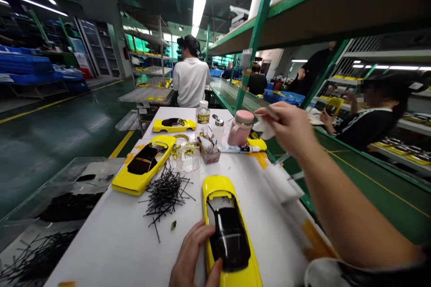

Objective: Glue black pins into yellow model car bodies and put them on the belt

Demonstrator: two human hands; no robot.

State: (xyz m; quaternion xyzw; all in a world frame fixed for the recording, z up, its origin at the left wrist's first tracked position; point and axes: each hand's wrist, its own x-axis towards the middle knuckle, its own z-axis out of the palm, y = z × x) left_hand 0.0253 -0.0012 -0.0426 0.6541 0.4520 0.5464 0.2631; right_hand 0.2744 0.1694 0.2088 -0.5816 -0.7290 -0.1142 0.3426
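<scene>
My left hand (193, 255) rests at the table's near edge, fingers wrapped on the left side of a yellow toy car body (229, 228) with a black cabin. Stretched out to the far right, my right hand (286, 128) pinches a white cloth (264, 128) right beside a pink-lidded jar (239, 128). A white marker pen (237, 148) lies below the jar. Left of the car lies a heap of thin black sticks (165, 193).
A second yellow car body (144, 165) lies at the left and a third (173, 124) farther back. A small bottle (202, 118), tape roll and small box crowd the middle. A clear tray (63, 197) holds black parts at the left. People work behind and across the green conveyor (363, 179).
</scene>
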